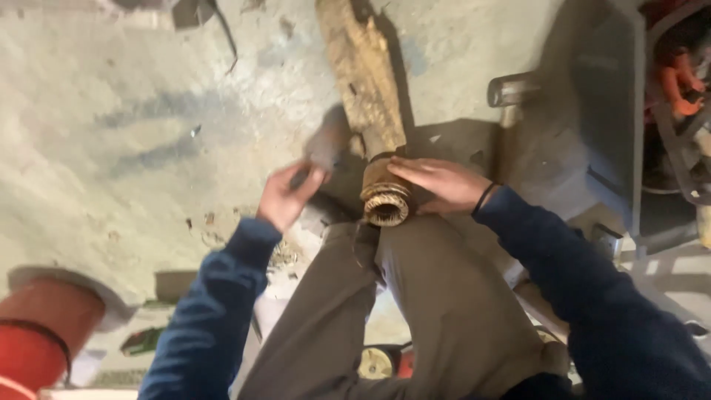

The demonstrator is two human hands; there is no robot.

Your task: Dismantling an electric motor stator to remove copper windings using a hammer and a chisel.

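Lengthwise, the rusty shaft [364, 70] runs away from the person; the right hand [437, 181] lies flat on its ridged near end [385, 200], the left hand [289, 196] pinches something blurred beside it.

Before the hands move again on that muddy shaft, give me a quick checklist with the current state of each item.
1. Right hand steadying the shaft: ok, it lies flat on the collar end.
2. Left hand grip: cannot tell, it is blurred and what it holds is unclear.
3. Muddy shaft supported: ok, it lies along the concrete floor, its ribbed end at the knee.
4. Ribbed end clear of fingers: ok, the opening shows uncovered.
5. Space on the left: ok, the red cylinder sits well away from the hands.
6. Space on the right: not ok, the grey metal equipment stands near the right forearm.
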